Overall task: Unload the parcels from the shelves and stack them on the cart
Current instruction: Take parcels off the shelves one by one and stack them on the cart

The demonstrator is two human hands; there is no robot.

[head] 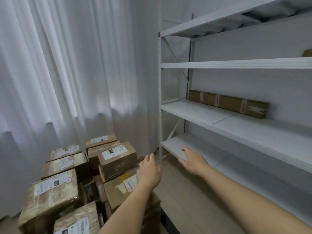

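A long, flat brown cardboard parcel (228, 103) banded with strips of pale tape lies against the back wall on the middle board of the white metal shelving (236, 64), while a heap of taped brown boxes (74, 174) with white shipping labels sits stacked low on the left beside the white curtain (59, 65). The label print is too blurred to read. Both bare arms reach forward, the left hand (149, 171) loose-fingered and holding nothing above the stack, the right hand (192, 160) spread flat, empty, near the lower shelf's front edge.

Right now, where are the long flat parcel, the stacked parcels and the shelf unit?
Long flat parcel (228, 103): head view, front face.
Stacked parcels (116, 159): head view, top box's side.
Shelf unit (236, 63): head view, front edge.
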